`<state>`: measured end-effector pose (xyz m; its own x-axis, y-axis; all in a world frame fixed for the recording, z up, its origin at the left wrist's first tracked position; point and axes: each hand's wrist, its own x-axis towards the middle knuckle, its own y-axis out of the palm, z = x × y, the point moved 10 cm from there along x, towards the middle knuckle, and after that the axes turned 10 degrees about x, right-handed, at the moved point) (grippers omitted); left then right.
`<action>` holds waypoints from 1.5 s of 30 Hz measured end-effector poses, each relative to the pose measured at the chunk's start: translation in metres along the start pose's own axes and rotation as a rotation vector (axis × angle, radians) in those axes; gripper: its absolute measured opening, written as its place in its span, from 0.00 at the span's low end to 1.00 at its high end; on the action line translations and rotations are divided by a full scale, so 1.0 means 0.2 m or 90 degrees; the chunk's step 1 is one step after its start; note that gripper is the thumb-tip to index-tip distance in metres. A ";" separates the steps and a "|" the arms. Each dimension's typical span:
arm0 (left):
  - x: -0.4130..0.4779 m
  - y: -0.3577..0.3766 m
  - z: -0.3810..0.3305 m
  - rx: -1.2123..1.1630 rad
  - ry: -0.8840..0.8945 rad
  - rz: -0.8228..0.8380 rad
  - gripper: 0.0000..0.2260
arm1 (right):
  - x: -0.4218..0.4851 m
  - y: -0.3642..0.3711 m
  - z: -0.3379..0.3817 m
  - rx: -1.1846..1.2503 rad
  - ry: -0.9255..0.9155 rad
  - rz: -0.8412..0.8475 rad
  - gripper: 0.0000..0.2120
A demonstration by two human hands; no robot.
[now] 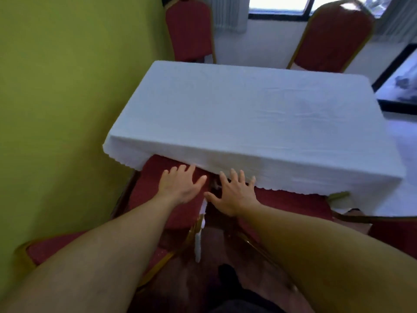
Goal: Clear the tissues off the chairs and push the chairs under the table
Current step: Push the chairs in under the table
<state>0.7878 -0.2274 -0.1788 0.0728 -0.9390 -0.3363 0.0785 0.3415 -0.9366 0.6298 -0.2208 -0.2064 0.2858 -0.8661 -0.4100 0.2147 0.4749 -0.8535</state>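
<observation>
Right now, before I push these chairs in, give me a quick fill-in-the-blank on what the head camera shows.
1. The tablecloth is ___.
2. The left hand lies flat on the near chair, whose seat is ___.
3. The far chairs beyond the table number ___.

Missing words: white; red; two.
</observation>
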 end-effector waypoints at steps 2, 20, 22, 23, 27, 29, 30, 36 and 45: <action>0.03 -0.12 -0.27 0.004 0.083 -0.037 0.34 | -0.09 -0.11 -0.21 0.021 0.068 -0.045 0.46; -0.31 -0.39 -2.13 0.019 0.426 -0.056 0.33 | -0.98 -0.56 -1.74 0.119 0.393 -0.233 0.42; -0.38 -0.38 -2.33 0.002 0.445 -0.044 0.32 | -1.08 -0.59 -1.95 0.103 0.417 -0.236 0.42; -0.42 -0.38 -2.44 -0.005 0.455 -0.041 0.33 | -1.13 -0.59 -2.05 0.095 0.427 -0.227 0.43; -0.56 -0.34 -2.88 -0.031 0.502 -0.044 0.33 | -1.28 -0.68 -2.45 0.010 0.441 -0.206 0.45; -0.64 -0.29 -3.08 -0.019 0.532 -0.042 0.32 | -1.31 -0.72 -2.62 -0.037 0.436 -0.194 0.44; -0.67 -0.26 -3.17 -0.010 0.547 -0.039 0.33 | -1.31 -0.72 -2.70 -0.049 0.429 -0.187 0.43; -0.80 -0.07 -3.51 -0.115 0.548 0.118 0.46 | -1.28 -0.68 -2.92 -0.037 0.375 -0.103 0.28; -0.98 0.27 -3.63 -0.119 0.398 0.381 0.66 | -1.21 -0.56 -3.03 -0.133 0.367 0.006 0.31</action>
<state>0.0568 -0.0552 -0.2359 -0.5121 -0.4741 -0.7162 0.0334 0.8222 -0.5682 -0.0294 -0.1586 -0.2070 -0.2776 -0.8344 -0.4761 0.0108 0.4929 -0.8700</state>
